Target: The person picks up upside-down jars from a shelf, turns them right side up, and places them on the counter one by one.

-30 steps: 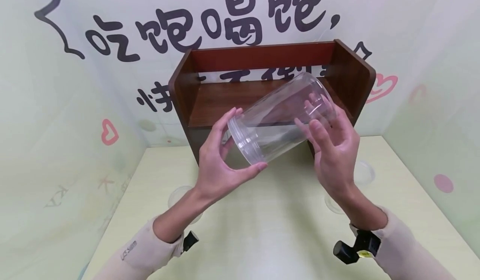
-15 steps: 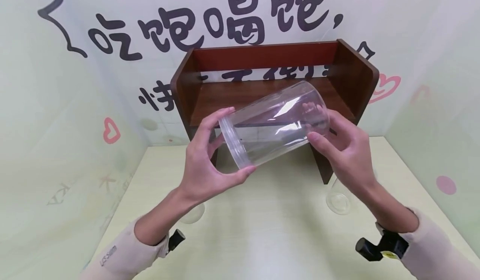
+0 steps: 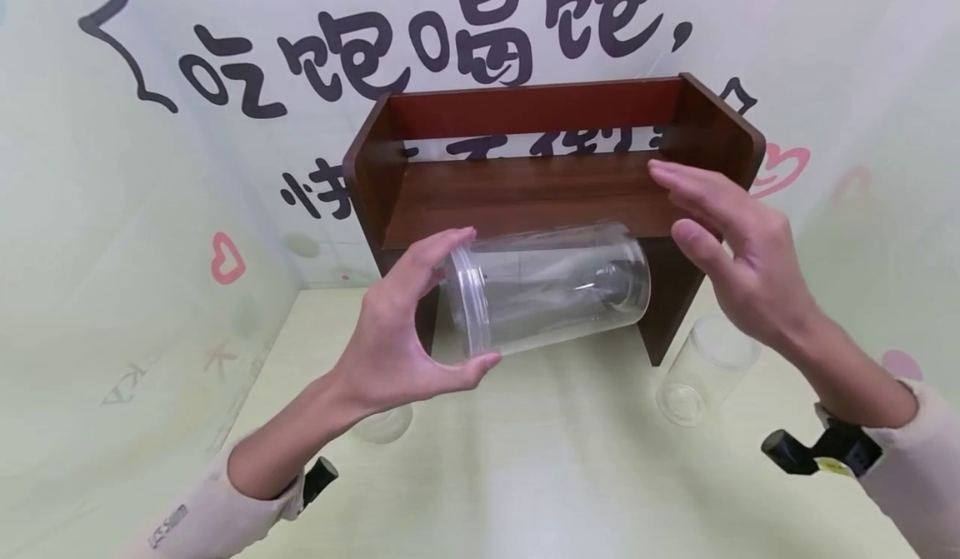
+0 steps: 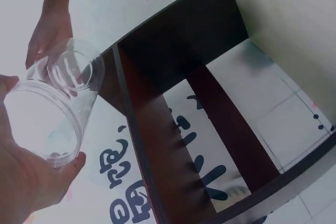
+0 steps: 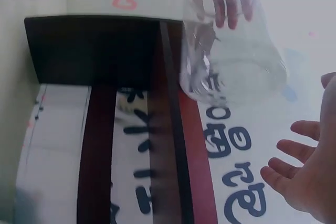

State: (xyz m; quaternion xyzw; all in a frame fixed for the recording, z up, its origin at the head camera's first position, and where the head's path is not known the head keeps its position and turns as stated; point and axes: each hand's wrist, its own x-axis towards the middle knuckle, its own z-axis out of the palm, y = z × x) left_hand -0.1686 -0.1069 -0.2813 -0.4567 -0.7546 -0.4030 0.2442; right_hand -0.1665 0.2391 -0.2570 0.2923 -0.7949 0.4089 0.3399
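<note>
A clear plastic jar point(image 3: 555, 292) is held sideways above the table, in front of the shelf. My left hand point(image 3: 390, 334) grips its ridged end, thumb below and fingers above. The jar's smooth base points right, towards my right hand point(image 3: 750, 251), which is off the jar with its fingers extended. In the left wrist view, the ridged rim point(image 4: 80, 129) lies between the left thumb and fingers. The right wrist view shows a gap between the jar point(image 5: 236, 61) and the spread fingers of the right hand point(image 5: 310, 171).
A dark brown wooden shelf point(image 3: 517, 201) stands behind the jar at the back of the table point(image 3: 540, 476). Another clear jar point(image 3: 708, 367) is on the table at the right. A clear round item point(image 3: 386, 426) lies partly hidden under the left forearm.
My right hand has let go of the jar's base and moved right and up. The jar, still in my left hand, has turned closer to level and come slightly lower.
</note>
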